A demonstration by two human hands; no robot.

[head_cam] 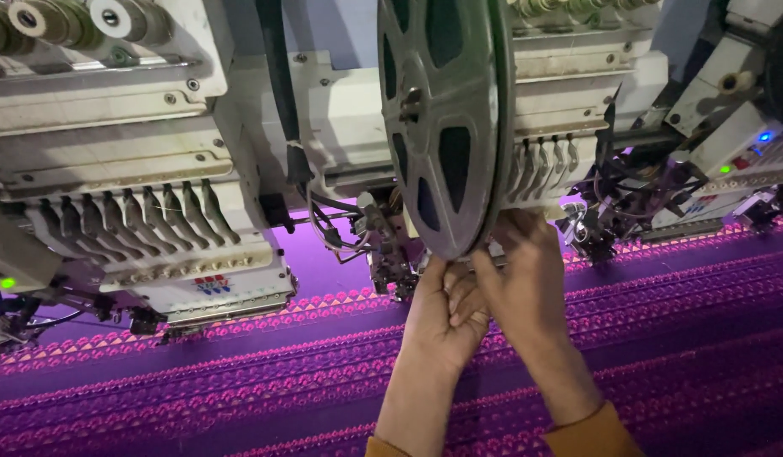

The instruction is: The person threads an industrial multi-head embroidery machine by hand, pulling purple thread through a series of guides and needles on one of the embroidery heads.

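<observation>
Head view: we saw grey spoked reel [442, 118] standing on edge, hung upright between two embroidery heads, its flat face turned left. Both hands worked at its bottom rim. Left hand [442, 317] pinched under rim from near side; right hand [527, 279] curled round rim's right edge, just beside. What fingertips gripped, we couldn't tell. Needle bars [129, 222] stood well left, wire bundle [340, 228] close left, purple patterned fabric [239, 381] below.

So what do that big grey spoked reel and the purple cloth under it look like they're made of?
The big grey spoked reel looks like metal, dull and scuffed, though painted plastic is possible. The purple cloth looks like woven fabric with glossy pink embroidered rows.
</observation>
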